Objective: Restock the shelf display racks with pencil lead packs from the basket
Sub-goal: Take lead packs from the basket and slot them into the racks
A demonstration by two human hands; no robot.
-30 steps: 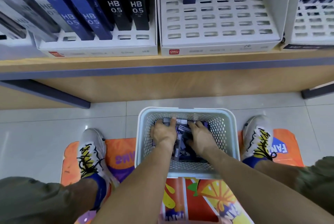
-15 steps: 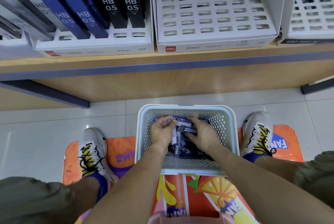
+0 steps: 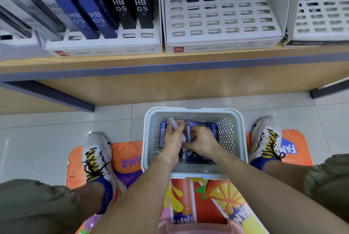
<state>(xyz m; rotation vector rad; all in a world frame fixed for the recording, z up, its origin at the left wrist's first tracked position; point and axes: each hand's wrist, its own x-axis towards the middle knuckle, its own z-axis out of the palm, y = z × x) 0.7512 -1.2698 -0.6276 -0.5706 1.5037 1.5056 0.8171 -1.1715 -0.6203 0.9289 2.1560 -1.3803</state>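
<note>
Left hand (image 3: 172,142) fingers curl round a few packs (image 3: 176,129); right hand (image 3: 201,142) pinches them from beside, inside the basket (image 3: 234,139). Loosely bunched, the packs could slip and scatter before reaching the racks (image 3: 222,33).

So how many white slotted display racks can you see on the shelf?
3: left rack filled with blue and black packs, middle rack mostly empty, right rack cut off. Another may sit far left.
</note>
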